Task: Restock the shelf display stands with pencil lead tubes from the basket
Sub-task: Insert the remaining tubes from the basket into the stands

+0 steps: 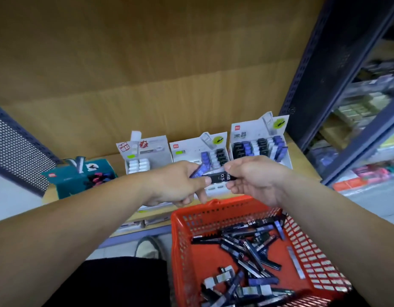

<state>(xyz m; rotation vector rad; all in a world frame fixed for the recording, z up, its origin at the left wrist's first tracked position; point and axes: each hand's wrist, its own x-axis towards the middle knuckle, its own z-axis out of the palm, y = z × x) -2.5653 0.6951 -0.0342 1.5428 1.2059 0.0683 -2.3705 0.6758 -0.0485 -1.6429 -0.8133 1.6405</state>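
Observation:
A red plastic basket (182, 238) at the bottom right holds several loose pencil lead tubes (249, 247) in black, blue and white. Three white display stands sit on the wooden shelf: the left one (156, 154) with white tubes, the middle one (187, 151) with blue, white and black tubes, the right one (253, 134) nearly full. My left hand (176, 185) grips a blue tube (199, 171) in front of the middle stand. My right hand (255, 178) pinches a black tube (222, 176) marked HB 0.5, and the left thumb touches its other end.
A teal box (76, 178) with pink and dark items stands on the shelf at the left. A dark perforated metal upright (320, 69) borders the shelf on the right, with blurred stocked shelves behind it. A shoe (147, 247) shows on the floor below.

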